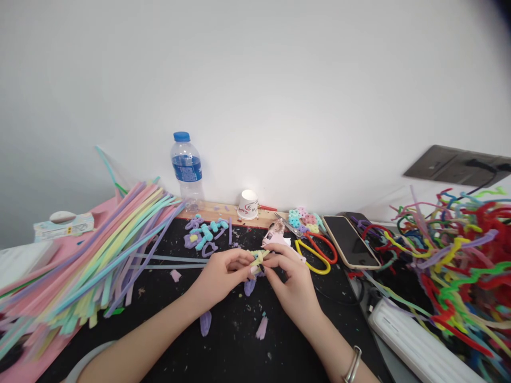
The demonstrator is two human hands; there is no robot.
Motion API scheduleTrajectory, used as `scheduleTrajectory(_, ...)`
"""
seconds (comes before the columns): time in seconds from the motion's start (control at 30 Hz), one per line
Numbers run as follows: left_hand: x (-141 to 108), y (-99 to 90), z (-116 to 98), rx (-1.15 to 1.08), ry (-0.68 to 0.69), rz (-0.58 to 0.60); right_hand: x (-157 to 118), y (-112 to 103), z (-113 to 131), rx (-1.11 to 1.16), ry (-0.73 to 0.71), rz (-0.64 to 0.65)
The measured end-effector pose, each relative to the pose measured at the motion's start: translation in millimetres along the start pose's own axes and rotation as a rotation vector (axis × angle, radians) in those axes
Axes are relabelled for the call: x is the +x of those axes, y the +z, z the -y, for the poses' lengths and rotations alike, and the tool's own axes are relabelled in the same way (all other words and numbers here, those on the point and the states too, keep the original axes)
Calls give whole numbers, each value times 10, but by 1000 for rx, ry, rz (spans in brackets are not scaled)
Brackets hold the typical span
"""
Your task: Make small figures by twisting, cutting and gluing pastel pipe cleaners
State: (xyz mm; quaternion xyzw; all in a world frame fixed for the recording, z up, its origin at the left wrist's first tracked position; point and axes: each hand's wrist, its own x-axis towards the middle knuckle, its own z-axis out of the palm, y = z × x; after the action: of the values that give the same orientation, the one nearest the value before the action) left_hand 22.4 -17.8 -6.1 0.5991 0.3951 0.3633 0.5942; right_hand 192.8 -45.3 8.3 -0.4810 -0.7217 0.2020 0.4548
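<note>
Both hands meet over the black mat at the middle of the view. A small pale yellow fuzzy piece (260, 256) is pinched between them. My left hand (225, 271) holds its left side with thumb and fingers pressed together. On its right side, the thumb and fingertips of my right hand (289, 268) close on the same piece. A purple fuzzy piece (249, 286) shows just below the fingertips; whether it is joined to the yellow one I cannot tell. Parts of the yellow piece are hidden by the fingers.
Pastel fuzzy stems (115, 244) lie heaped left, a colourful tangle (459, 260) right. Behind the hands are a bottle (187, 167), paper cup (248, 205), purple and blue pieces (203, 234), flower shapes (305, 219), scissors (315, 252) and a phone (351, 242). A white power strip (419, 340) is front right.
</note>
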Motion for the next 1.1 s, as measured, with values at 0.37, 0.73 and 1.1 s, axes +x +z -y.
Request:
scheduleTrajectory(0.37, -19, 15, -32, 66, 31, 16, -16, 0, 21, -2, 20, 8)
scheduleTrajectory(0.73, -36, 18, -49, 133, 88, 9, -24, 22, 8, -28, 19, -24)
scheduleTrajectory(1.1, -30, 25, -33, 80, 33, 1, -19, 27, -17, -90, 62, -4)
